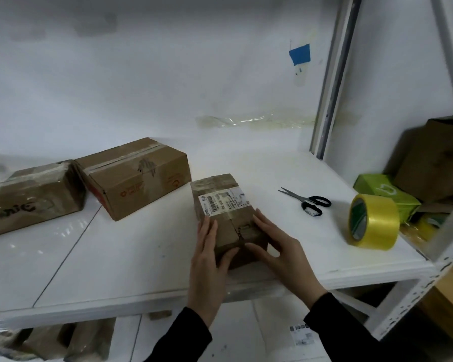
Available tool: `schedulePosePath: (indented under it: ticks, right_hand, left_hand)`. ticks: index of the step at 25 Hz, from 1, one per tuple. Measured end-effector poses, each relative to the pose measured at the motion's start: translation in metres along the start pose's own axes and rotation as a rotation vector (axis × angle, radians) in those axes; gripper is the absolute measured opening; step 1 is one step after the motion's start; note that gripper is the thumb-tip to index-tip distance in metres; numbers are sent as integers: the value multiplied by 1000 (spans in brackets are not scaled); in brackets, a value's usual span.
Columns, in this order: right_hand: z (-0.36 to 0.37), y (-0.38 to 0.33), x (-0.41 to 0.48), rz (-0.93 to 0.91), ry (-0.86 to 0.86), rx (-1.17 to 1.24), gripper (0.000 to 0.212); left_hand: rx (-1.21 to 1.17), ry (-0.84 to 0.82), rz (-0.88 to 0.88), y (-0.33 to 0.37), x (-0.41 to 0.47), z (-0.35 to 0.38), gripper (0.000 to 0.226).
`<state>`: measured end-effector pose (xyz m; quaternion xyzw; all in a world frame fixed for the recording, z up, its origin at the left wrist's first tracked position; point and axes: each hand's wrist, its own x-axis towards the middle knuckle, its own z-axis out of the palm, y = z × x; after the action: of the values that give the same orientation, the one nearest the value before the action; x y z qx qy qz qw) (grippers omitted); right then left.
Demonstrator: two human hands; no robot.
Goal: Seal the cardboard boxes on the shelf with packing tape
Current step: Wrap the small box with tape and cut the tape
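A small brown cardboard box (221, 194) with a white shipping label lies on the white shelf (120, 257), near its front edge. My left hand (207, 253) lies along the box's left side with straight fingers, its thumb against the near end. My right hand (277, 244) presses the box's right side, thumb reaching across the near end. A roll of yellow packing tape (374, 222) stands on edge at the shelf's right end. Black-handled scissors (307, 201) lie between the box and the tape.
Two larger taped cardboard boxes (134, 176) (29, 197) sit at the back left. A shelf upright (332, 82) rises at the right; beyond it are a green carton (387, 193) and a brown box (437, 158). More cardboard lies below the shelf.
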<state>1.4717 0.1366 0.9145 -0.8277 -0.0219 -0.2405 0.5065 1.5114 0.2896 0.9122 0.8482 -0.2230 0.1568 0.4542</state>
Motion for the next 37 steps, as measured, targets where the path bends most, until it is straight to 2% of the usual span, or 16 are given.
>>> schedulePosePath:
  ticks: [7,11,13,14,16,17,20,22,24,26,30,33,37]
  right_hand:
    - [0,2,8,38,101,49,32]
    - [0,-1,10,34,137,53,30]
    - [0,5,12,67,204,105,21]
    - [1,8,14,87,229,140,23]
    - [3,13,16,97,260,173,53]
    - [3,14,17,100,262,181,57]
    - [-2,13,18,118,249,161,25]
    - [-10,10,16,101,200,108,25]
    - [-18,11,13,37,127,3,28]
    - [-25,13,7,-138,50,-199,36]
    - [-31,11,1,-388,-31,-372,45]
    - [-32,13,0,-451,-17,-447,48]
    - [-27,18,-1,-435,28,-463,38]
  left_hand:
    - [26,-28,15,-5,2,-2,66]
    - [323,-52,238,-11,12,-6,66]
    - [317,-80,259,-13,17,-5,66]
    - [302,-79,244,-12,18,-3,66]
    - [312,-36,219,-12,15,1,64]
    - [325,-15,224,-12,14,4,62]
    - [394,-4,195,1,8,11,58]
    - [453,-51,167,15,5,17,58]
    - [487,-74,182,23,3,18,59]
    - [492,-68,252,22,9,13,64]
    - [420,-109,550,4,25,7,60]
    - [403,-169,656,-3,34,10,51]
    - [435,-166,680,-4,36,11,43]
